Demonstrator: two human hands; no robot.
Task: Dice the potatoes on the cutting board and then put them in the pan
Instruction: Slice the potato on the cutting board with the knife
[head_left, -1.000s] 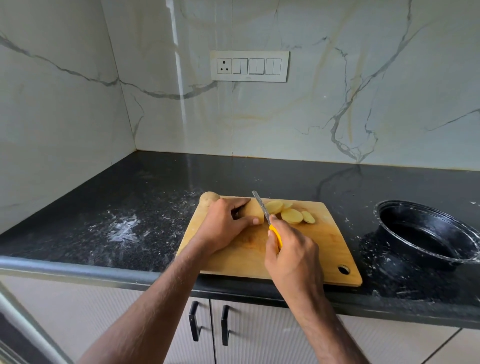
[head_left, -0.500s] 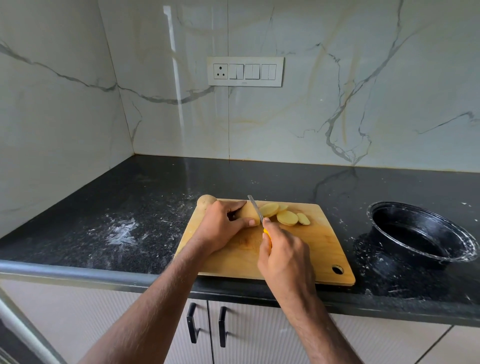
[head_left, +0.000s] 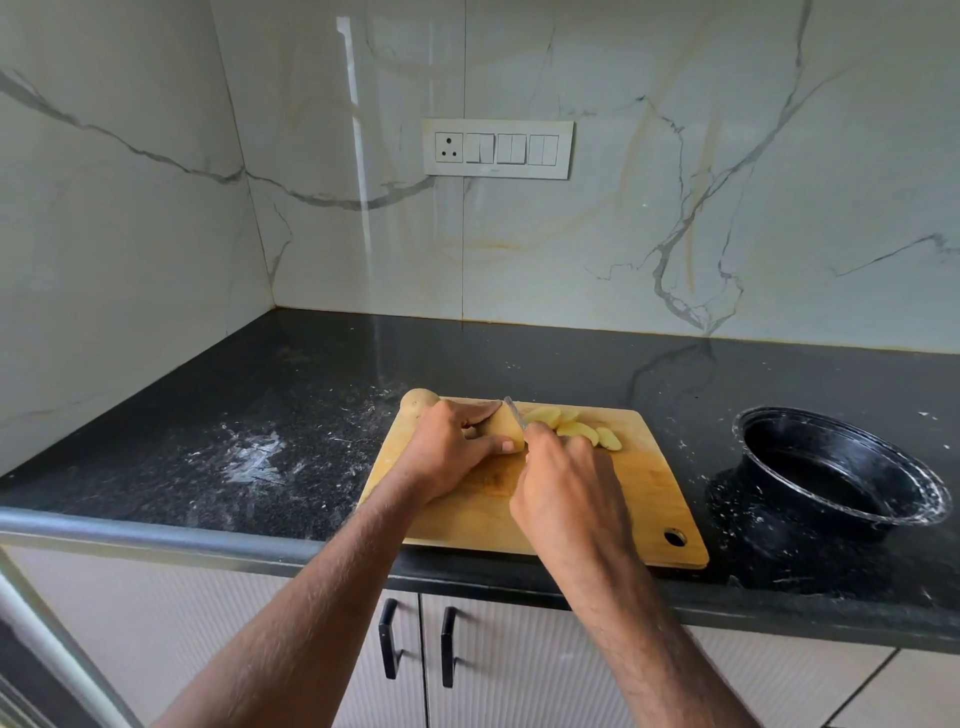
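A wooden cutting board (head_left: 649, 499) lies at the counter's front edge. On its far side my left hand (head_left: 447, 452) grips a partly cut potato (head_left: 503, 427), thumb and fingers curled round it. My right hand (head_left: 569, 493) grips a knife (head_left: 514, 411) whose handle is hidden in the fist; the blade stands against the potato's cut end. Several pale slices (head_left: 576, 430) lie just right of the blade. A whole potato (head_left: 418, 400) sits at the board's far left corner. The black pan (head_left: 852, 478) stands to the right of the board.
The black counter (head_left: 260, 415) is speckled with white residue left of the board. Marble walls meet in a corner at the back left, with a switch panel (head_left: 497, 149) on the back wall. Cabinet doors with black handles (head_left: 418, 644) are below the counter edge.
The knife blade has come down into the potato, and my right hand now covers the yellow handle. My left hand keeps its grip. The camera has tilted slightly.
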